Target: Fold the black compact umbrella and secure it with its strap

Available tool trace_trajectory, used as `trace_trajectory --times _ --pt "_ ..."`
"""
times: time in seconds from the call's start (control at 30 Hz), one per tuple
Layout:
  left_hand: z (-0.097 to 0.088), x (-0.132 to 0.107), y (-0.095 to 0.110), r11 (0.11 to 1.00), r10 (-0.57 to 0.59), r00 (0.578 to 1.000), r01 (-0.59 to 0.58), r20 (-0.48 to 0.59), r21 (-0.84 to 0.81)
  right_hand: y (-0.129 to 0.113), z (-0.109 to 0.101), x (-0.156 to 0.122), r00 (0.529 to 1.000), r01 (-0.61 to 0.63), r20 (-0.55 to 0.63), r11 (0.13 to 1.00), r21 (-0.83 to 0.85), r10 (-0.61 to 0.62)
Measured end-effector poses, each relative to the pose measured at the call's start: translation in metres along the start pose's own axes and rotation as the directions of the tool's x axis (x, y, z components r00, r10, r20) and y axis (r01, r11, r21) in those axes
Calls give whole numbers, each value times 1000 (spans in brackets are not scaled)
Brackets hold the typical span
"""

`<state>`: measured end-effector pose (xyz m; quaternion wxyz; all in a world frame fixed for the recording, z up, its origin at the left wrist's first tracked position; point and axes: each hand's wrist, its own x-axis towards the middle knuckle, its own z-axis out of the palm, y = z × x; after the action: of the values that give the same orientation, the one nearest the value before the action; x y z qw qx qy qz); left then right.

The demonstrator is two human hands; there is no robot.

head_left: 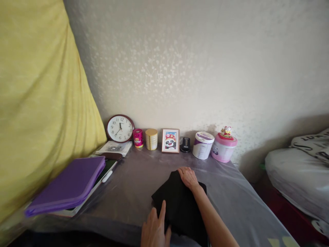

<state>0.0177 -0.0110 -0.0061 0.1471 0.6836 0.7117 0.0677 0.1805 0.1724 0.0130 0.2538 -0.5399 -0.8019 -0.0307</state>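
Note:
A folded black cloth [180, 202] lies on the grey table top [133, 185] covered with clear plastic. My right hand [188, 177] rests flat on the cloth's far edge, fingers stretched out. My left hand [155, 228] lies at the cloth's near left edge, index finger extended onto the fabric. Neither hand grips anything that I can see.
Along the wall stand a round clock [120, 128], a pink tin [138, 138], a yellow tin [151, 139], a framed panda picture [170, 140], a white tub [203, 145] and a pink jar [223, 146]. A purple folder [69, 187] lies left. A yellow curtain [38, 103] hangs left.

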Motion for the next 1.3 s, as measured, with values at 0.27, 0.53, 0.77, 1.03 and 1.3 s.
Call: trace_trajectory --times 0.27,0.53,0.77,1.03,1.3 --pt "-5 -9 3 999 31 999 -32 -34 -30 37 -44 -66 875 -362 -268 913 190 403" --pt "-7 -12 5 999 43 997 -43 -58 1 -2 -57 -141 774 -558 -15 693 456 633" --pt "-6 -14 6 998 54 994 -53 -92 19 -9 -48 -149 735 -577 -22 643 504 677" --pt "-5 -12 6 998 52 992 -49 -118 26 -26 -61 -122 751 -417 189 233 879 633" --pt "-1 -10 2 997 71 988 -69 -138 19 -72 -62 -71 793 -326 340 -120 938 506"
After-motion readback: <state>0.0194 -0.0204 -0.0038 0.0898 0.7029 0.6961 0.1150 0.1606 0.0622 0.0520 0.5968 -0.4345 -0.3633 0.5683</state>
